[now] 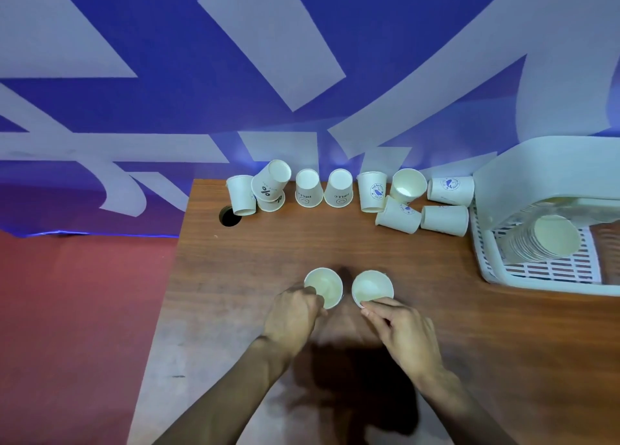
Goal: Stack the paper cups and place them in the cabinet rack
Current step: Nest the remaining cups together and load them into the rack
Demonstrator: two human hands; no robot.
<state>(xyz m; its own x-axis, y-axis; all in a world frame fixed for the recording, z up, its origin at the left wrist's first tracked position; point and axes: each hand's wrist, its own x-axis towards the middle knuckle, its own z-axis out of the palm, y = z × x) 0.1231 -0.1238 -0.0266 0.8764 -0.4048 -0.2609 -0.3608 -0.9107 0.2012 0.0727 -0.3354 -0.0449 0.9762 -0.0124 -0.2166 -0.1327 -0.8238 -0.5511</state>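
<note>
**Item 1, left cup** [323, 285]: stood upright on the table [302, 243], front middle. Its long axis was vertical and its mouth pointed up at you. Your left hand [295, 313] had its grip closed on the near rim, with fingers curled over the edge.

**Item 2, right cup** [372, 286]: stood just beside the first, apart from it, in the same upright pose with its mouth up. Your right hand [402, 334] had its grip closed on the near rim in a thumb-and-forefinger pinch.

**Item 3, back row, along the far edge of the table:**
- The plain cup [241, 194] stood at the left end, beside the cable hole [229, 217].
- The % cup [270, 181] was tilted with its base upward, leaning on a lower cup [271, 203].
- The left HELLO cup [308, 189] and right HELLO cup [339, 189] both stood mouth down, bases up.
- The logo cup [372, 191] was standing.
- The tipped cup [407, 184] had its mouth turned toward you.
- Three cups lay on their sides with their long axes roughly along the row: the far side cup [451, 191], the near side cup [444, 219] and the slanted cup [399, 214].

**Item 4, rack** [536, 271]: white and slotted, it sat at the right end of the table. It held a nested stack [543, 239] lying on its side. You could not tell which end of the stack faced you.
</note>
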